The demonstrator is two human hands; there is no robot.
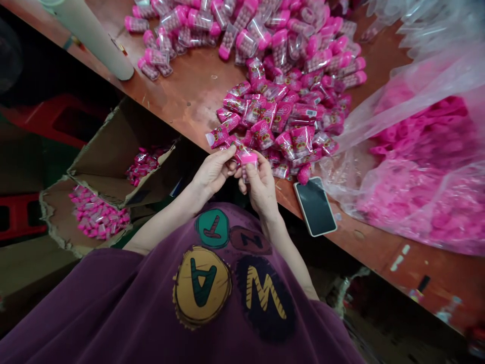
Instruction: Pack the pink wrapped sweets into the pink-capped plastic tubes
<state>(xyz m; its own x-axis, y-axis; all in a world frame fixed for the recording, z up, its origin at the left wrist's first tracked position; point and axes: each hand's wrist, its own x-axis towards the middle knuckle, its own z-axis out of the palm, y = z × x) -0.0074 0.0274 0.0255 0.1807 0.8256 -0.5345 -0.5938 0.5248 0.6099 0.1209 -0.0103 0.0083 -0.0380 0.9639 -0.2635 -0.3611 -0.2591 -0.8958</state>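
Note:
My right hand (262, 186) is closed around a small clear candy bottle with a pink cap (249, 158), and pale pink balls show inside it. Close beside it, my left hand (215, 171) has thumb and forefinger pinched at the edge of a pink printed wrapper (239, 147). Whether that wrapper touches the bottle is hard to make out. Just beyond my fingers lies a heap of pink wrapped packets (280, 114) on the brown table (182, 96). Behind them spreads a pile of pink-capped candy bottles (278, 43).
At right, a clear plastic bag (424, 187) holds pink pieces. A phone (315, 206) lies at the table edge. Cardboard boxes (109, 146) with pink packets and bottles stand below left. A pale post (94, 38) rises at upper left; clear plastic containers (435, 25) lie upper right.

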